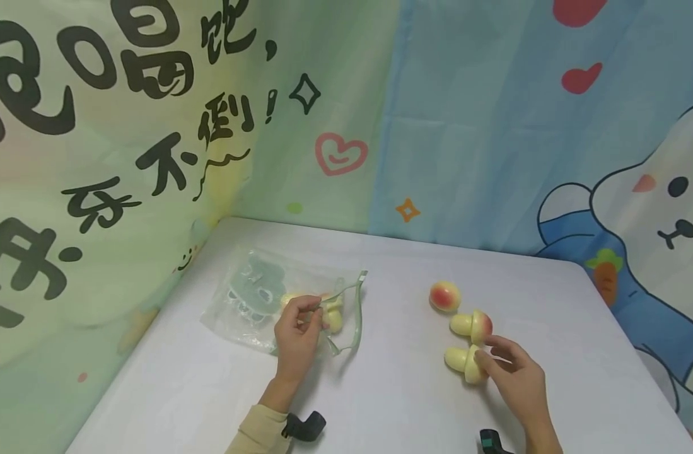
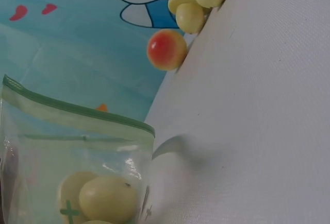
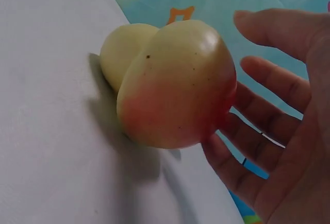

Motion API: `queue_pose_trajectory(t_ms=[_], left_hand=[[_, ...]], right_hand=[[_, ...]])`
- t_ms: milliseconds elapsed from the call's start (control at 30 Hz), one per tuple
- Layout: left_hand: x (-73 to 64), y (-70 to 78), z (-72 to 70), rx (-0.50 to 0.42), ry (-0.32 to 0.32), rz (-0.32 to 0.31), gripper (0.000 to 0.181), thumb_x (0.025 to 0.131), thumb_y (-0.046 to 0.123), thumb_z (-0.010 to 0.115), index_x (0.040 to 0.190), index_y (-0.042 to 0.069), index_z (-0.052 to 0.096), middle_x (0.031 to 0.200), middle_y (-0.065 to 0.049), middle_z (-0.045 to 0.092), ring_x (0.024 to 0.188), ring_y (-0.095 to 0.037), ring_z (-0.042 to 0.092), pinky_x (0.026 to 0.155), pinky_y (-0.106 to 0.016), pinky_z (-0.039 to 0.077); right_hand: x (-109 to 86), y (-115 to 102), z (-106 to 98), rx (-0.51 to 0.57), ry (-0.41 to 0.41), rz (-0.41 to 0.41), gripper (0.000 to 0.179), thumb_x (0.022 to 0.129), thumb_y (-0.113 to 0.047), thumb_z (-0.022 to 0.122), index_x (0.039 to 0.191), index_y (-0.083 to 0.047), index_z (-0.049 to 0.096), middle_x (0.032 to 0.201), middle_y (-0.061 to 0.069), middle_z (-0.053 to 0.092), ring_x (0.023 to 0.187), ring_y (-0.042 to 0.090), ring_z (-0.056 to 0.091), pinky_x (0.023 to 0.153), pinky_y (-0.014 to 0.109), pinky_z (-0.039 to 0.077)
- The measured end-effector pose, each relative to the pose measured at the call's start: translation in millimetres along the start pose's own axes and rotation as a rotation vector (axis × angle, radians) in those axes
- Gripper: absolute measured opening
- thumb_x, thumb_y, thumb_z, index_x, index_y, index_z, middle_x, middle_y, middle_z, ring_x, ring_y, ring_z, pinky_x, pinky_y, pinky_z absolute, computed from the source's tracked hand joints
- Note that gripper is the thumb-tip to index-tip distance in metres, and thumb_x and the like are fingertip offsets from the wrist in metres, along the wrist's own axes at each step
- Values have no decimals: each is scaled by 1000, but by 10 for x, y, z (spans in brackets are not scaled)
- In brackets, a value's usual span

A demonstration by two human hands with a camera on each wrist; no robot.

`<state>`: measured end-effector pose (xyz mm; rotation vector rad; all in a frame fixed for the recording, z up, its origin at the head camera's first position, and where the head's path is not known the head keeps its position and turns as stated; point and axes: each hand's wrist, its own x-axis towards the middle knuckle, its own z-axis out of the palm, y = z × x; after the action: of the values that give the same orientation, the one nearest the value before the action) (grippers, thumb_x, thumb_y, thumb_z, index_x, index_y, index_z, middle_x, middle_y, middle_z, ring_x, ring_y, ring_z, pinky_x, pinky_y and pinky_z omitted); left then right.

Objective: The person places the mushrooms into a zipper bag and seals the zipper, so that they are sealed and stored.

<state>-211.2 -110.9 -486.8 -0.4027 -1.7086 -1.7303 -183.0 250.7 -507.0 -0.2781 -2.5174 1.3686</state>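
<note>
A clear zip bag (image 1: 217, 310) with a green zip edge lies on the left of the table, its mouth spread toward the right. My left hand (image 1: 297, 340) pinches the bag near its mouth. Inside, pale yellow toy mushrooms (image 2: 109, 199) show through the plastic. On the right, my right hand (image 1: 519, 381) is at the nearest toy mushroom (image 1: 455, 359), whose cap is yellow and red. In the right wrist view its thumb stands off the cap (image 3: 175, 90) and the loosely spread fingers reach beside it; whether they touch is unclear.
Just behind lies a second toy mushroom (image 1: 463, 325), close to the first. Farther back is another red-and-yellow cap (image 1: 445, 296), its stem hidden. The white table (image 1: 397, 403) meets a printed cloth backdrop (image 1: 465, 157) at the back and left.
</note>
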Motion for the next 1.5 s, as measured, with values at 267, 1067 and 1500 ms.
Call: queue_pose_trajectory(t_ms=[267,1067,1500], left_hand=[[-25,-141,8,5,3,-6,21,84,-21,58,104,-13,59,102,-28,60,73,-45,58,53,-38,59],[9,100,26,12,12,-18,20,81,-24,57,100,-18,58,98,-32,58,73,-49,57,52,-39,58],[5,129,40,38,6,0,22,79,-25,59,100,-17,58,97,-32,59,75,-45,59,50,-39,58]], right_hand=[[4,59,-62,-87,-159,-50,51,84,-33,77,128,-11,62,125,9,62,91,-13,55,75,10,51],[-23,-48,333,-21,-258,-195,61,79,-18,82,133,-9,55,125,12,62,100,-5,55,75,20,56],[-59,-400,826,175,-269,-227,72,80,-5,79,140,-2,39,142,17,39,126,44,48,98,52,49]])
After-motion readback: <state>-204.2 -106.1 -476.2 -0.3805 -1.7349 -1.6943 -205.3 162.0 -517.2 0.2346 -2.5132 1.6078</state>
